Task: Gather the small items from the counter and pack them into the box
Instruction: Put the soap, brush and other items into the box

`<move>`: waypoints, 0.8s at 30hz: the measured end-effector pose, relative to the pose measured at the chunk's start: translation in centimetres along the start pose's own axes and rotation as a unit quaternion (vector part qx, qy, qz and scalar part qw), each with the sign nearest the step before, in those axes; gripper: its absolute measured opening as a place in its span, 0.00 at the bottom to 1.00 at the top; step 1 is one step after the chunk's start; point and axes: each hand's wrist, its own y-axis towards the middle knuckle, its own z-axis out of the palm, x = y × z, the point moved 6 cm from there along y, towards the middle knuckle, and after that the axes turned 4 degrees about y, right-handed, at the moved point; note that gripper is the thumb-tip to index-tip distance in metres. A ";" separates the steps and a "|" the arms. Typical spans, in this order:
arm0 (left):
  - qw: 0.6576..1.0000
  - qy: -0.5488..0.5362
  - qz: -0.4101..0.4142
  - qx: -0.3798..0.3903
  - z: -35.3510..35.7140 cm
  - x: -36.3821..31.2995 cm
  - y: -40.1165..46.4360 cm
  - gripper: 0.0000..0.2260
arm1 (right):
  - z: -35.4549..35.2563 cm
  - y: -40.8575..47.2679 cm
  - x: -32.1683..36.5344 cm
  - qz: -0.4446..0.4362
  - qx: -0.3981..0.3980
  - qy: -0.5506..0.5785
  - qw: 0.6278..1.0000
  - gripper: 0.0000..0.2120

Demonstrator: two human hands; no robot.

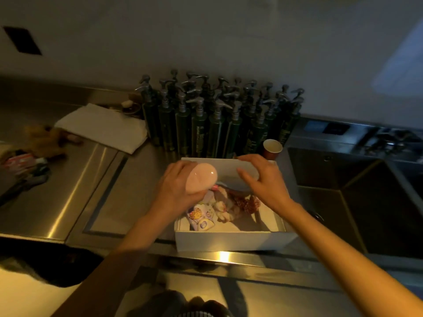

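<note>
**Currently: pink item held over the open box**

Centrally on the steel table [75, 202] stands a white box [229, 241], open at the top, with its near wall facing the camera. Both hands are raised over its far half.

1. Left hand [178, 191]: the fingers are curled under a smooth, oval pink item [201, 177] and grasp it. The item sits above the box's far left corner, apart from the contents below.
2. Right hand [263, 181]: the fingers are bent around a pale object at the far wall of the box. What that object is cannot be told; it may be a part of the box itself.

Box contents:
- a printed pouch [201, 217] with cartoon figures, lying at the near left;
- a pale soft bundle [222, 209] beside it, toward the middle;
- a reddish-brown patterned scrunchie [249, 203] to the right of the bundle, partly under the right wrist.

Surroundings:
- A dense cluster of dark green pump bottles [215, 120] stands against the wall behind the box.
- A paper cup [272, 146] stands between the bottles and the box's far right corner.
- A folded white cloth [103, 126] lies to the left of the bottles.
- A blurred heap of mixed items [29, 154] lies at the far left of the table.
- A dark sink [366, 202] adjoins the box on the right.
</note>
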 end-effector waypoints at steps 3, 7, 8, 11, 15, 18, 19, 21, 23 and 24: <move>0.998 -0.013 0.038 0.040 2.2 -1.3 0.9 0.33 | -2.2 -2.1 -0.2 0.021 -0.061 -0.007 0.998 0.13; 0.993 0.011 0.071 0.093 5.3 -2.1 1.6 0.33 | -3.3 -4.8 -0.7 0.043 -0.103 -0.039 0.993 0.13; 0.991 0.018 0.071 0.108 6.0 -2.1 1.6 0.33 | -3.4 -5.3 -0.8 0.050 -0.110 -0.048 0.991 0.12; 0.984 0.035 0.080 0.158 8.0 -2.2 1.3 0.34 | -3.1 -6.9 -1.2 0.069 -0.123 -0.056 0.988 0.13; 0.971 0.067 0.089 0.213 9.6 -2.2 1.0 0.33 | -1.9 -8.3 -2.0 0.104 -0.124 -0.055 0.985 0.14; 0.961 0.104 0.085 0.243 10.2 -1.9 1.2 0.34 | -1.3 -8.8 -2.3 0.108 -0.126 -0.041 0.985 0.14; 0.958 0.111 0.082 0.251 10.3 -1.8 1.3 0.34 | -1.1 -8.9 -2.4 0.110 -0.127 -0.039 0.985 0.14; 0.952 0.132 0.085 0.262 10.6 -1.7 1.6 0.34 | -0.9 -9.0 -2.6 0.116 -0.126 -0.038 0.984 0.16; 0.945 0.162 0.091 0.269 10.7 -1.8 1.8 0.35 | -0.6 -9.0 -2.7 0.117 -0.121 -0.049 0.984 0.19; 0.942 0.176 0.092 0.270 10.7 -1.8 1.9 0.35 | -0.5 -9.0 -2.7 0.115 -0.116 -0.056 0.985 0.21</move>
